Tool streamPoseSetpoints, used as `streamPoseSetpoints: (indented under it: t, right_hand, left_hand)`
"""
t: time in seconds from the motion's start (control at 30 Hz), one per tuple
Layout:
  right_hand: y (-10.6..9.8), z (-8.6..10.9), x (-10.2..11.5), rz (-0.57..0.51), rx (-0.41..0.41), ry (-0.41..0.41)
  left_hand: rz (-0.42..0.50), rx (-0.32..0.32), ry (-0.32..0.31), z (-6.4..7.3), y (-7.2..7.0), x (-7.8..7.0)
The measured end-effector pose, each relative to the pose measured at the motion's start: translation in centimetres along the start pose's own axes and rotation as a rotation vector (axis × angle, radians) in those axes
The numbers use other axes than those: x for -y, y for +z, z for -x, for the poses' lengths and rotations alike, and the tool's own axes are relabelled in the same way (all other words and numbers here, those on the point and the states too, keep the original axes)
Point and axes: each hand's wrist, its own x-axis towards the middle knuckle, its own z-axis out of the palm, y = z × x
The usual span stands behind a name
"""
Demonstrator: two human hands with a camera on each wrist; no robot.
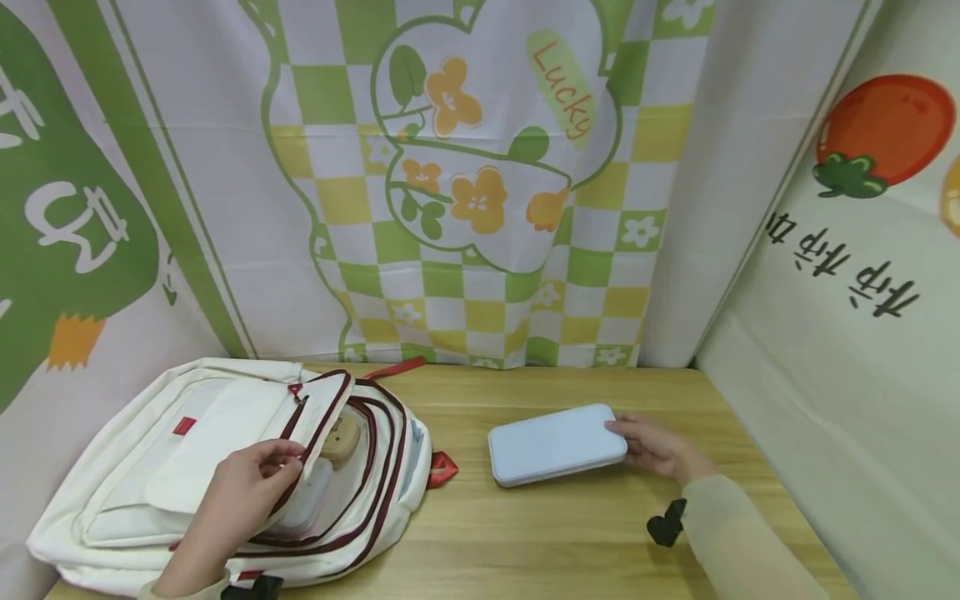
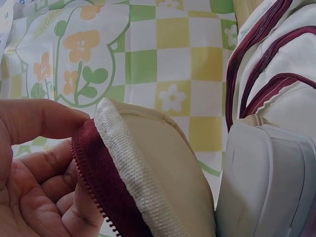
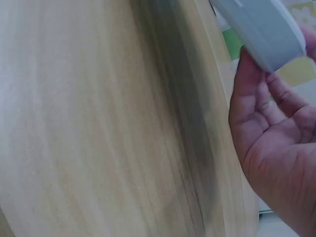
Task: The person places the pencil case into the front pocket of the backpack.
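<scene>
A white backpack with dark red zips lies on the left of the table, its front pocket unzipped. My left hand pinches the zipped edge of the pocket flap between thumb and fingers and holds it up. Inside the pocket are a pale rounded case and a tan rounded thing with small dark marks. To the right, my right hand grips the right end of a light blue rectangular case, thumb on top and fingers beneath. In the right wrist view, the case is above a dark shadow on the table.
The wooden table runs back to a checked, flower-printed cloth. Printed cloth walls stand on the left and right. A red strap and a red loop stick out from the backpack.
</scene>
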Motion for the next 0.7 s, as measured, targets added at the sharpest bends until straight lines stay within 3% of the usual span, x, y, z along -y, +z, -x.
streamPoseSetpoints:
  t: [0.2,0.7]
  right_hand:
    - [0.4,0.3,-0.3,0.012,0.016,-0.043]
    - [3.8,0.1,1.6,-0.118,0.084,-0.106]
  left_hand:
    - [0.005,-0.009,0.015,0.1,0.1,0.0]
    - [-0.015,-0.022,0.033,0.0,-0.2,0.0]
